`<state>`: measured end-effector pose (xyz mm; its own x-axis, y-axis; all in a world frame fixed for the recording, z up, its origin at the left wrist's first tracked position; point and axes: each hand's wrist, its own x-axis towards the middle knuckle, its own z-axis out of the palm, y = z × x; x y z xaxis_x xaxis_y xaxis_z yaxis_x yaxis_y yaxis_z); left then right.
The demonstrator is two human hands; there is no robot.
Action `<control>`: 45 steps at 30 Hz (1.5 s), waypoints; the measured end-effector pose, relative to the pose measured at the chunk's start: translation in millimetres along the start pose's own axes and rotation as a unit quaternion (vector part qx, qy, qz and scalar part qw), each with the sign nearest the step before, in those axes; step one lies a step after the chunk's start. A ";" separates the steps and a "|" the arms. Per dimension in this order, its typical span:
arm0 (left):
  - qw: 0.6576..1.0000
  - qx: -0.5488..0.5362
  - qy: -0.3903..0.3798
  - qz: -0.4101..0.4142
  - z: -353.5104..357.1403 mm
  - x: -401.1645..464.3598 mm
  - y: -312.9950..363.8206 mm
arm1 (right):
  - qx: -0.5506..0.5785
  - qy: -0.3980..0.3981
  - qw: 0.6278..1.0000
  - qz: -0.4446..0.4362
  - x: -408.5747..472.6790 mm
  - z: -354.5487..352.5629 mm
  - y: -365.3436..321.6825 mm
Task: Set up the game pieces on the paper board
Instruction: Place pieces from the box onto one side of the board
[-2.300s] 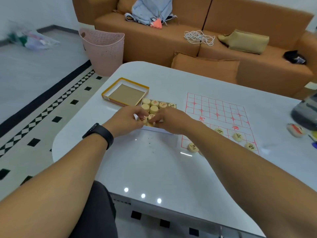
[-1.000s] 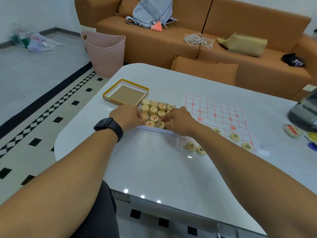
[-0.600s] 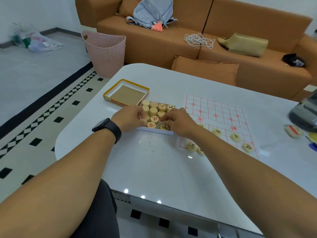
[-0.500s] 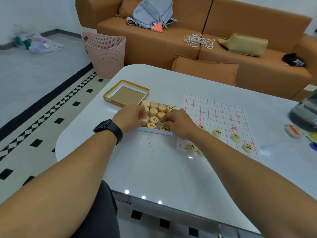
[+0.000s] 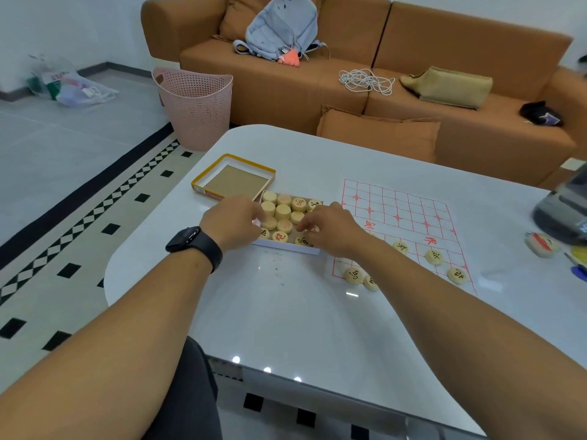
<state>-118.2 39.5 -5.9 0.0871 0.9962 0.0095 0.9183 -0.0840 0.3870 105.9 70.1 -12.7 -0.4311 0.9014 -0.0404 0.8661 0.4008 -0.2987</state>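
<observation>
A white tray (image 5: 287,248) of round wooden game pieces (image 5: 283,212) sits on the table, left of the red-lined paper board (image 5: 403,214). Several pieces (image 5: 434,257) lie on the board's near rows, one (image 5: 353,275) at its near left corner. My left hand (image 5: 233,222), with a black watch on the wrist, has its fingers curled over the tray's left side; what they hold is hidden. My right hand (image 5: 332,228) reaches into the tray's right side, and its thumb and fingers pinch a piece (image 5: 313,229).
The yellow-rimmed box lid (image 5: 233,181) lies just beyond the tray. A grey object (image 5: 562,208) and small coloured items (image 5: 541,244) sit at the table's right edge. An orange sofa (image 5: 413,77) and a pink basket (image 5: 195,106) stand behind the table.
Both hands have stayed over the tray and shifted among the pieces. The right hand's fingers have closed on a piece near the tray's right side. The pieces on the board are unchanged.
</observation>
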 end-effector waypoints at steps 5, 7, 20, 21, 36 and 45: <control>0.999 0.037 -0.028 -0.028 3.5 3.3 3.2 | -0.104 -0.084 0.991 -0.014 2.1 -6.7 3.0; 0.994 0.074 -0.067 -0.041 5.6 4.1 6.8 | -0.118 -0.095 0.988 -0.013 3.0 -7.3 3.3; 0.998 -0.004 -0.016 -0.065 12.7 -0.1 13.1 | 0.027 -0.065 0.998 0.001 -0.6 -4.2 5.1; 0.998 -0.014 -0.012 -0.067 13.2 -0.7 13.6 | 0.050 -0.060 0.997 0.002 -1.7 -3.9 5.1; 0.966 -0.257 0.031 0.016 19.7 -14.0 44.4 | 0.331 0.105 0.935 0.068 -63.0 -35.8 12.2; 0.880 -0.463 -0.105 0.015 52.9 -40.8 104.8 | 0.497 0.114 0.839 0.190 -120.6 -37.1 41.3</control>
<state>-5.0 -11.3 -14.5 0.2644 0.9592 -0.0999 0.2152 0.0423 0.9757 203.1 -16.0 15.3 -0.0139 0.9866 -0.1625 0.2422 -0.1544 -0.9579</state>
